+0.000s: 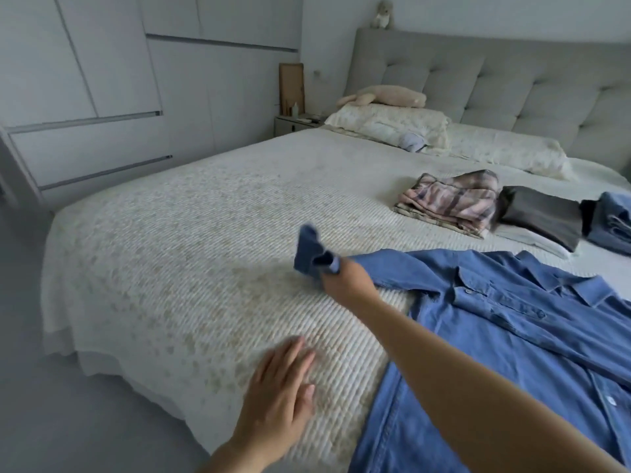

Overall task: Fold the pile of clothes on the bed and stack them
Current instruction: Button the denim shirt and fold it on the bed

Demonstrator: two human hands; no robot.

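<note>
A blue denim shirt [505, 322] lies spread front-up across the near right part of the bed [191, 233]. My right hand [345, 281] reaches across it and grips the cuff of its sleeve [312, 254], which is lifted off the cover. My left hand [283, 387] lies flat with straight fingers on the bedcover near the bed's front edge, holding nothing. Folded clothes sit further back on the right: a plaid stack [450, 203], a dark grey piece [543, 216] on a white one, and folded blue jeans [611, 223].
Pillows [389, 124] and a plush toy [386, 95] lie at the grey headboard [512, 83]. A small light-blue item [413, 142] rests by the pillows. White wardrobe fronts [102, 97] line the left wall, with a nightstand [293, 124] in the corner.
</note>
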